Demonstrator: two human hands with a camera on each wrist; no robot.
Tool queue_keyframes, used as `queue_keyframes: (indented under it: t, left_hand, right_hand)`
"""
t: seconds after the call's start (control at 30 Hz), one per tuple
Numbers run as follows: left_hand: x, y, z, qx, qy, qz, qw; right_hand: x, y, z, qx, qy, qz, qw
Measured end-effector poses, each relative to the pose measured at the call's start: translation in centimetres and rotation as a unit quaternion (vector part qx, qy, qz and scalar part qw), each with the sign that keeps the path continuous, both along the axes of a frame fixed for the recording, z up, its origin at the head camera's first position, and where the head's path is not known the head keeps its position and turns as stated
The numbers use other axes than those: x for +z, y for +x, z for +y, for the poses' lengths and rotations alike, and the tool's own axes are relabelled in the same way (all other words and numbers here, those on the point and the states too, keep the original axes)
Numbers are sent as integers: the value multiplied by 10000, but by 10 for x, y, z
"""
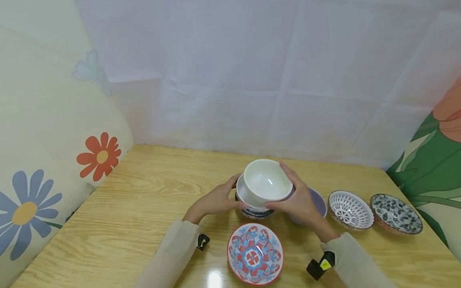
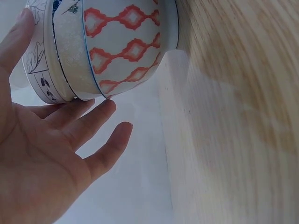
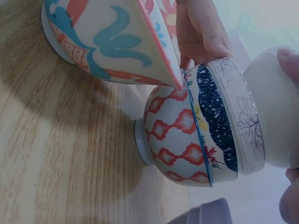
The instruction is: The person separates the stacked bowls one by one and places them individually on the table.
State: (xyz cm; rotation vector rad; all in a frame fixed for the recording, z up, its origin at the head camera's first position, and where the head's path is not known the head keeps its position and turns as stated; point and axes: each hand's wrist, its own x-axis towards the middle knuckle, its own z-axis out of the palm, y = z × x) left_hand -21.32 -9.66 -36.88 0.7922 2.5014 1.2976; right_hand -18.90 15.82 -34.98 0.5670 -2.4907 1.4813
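Note:
My right hand [image 1: 300,202] grips a plain white bowl [image 1: 268,180], thumb at the near side and fingers at the far side. The white bowl is tilted over a stack of bowls, its base against or just inside the top one [image 1: 246,196]; I cannot tell which. Around the stack's left side, my left hand [image 1: 216,198] holds the upper bowls between thumb and fingers. The right wrist view shows the stack: a red-diamond bowl [image 3: 173,135] at the bottom, a dark-blue-banded bowl [image 3: 217,116], then one with line-drawn leaves [image 3: 245,116].
A red-and-blue flowered bowl [image 1: 255,254] sits in front of the stack. To the right stand a purple bowl [image 1: 318,202], partly behind my right hand, a black-and-white patterned bowl [image 1: 351,210] and a dark leaf-patterned bowl [image 1: 396,214]. A white cloth [image 1: 230,80] hangs behind the wooden table [image 1: 151,180].

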Motion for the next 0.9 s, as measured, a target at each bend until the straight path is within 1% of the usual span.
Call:
queue_keyframes:
  t: [0.17,0.43,0.7,0.9]
  left_hand:
    - [0,0,1,-14,-3,39,10000]
    - [-1,2,0,-80,57,56,9999]
    - [-1,2,0,-132,76,60,9999]
    - [0,1,0,-96,18,85,9999]
  right_hand:
    - [2,4,3,-70,-1,110,9999]
    - [6,12,10,-155,92,63,9998]
    - [8,19,14,-204,258,221,9992]
    - [9,28,19,-169,127,252,9995]
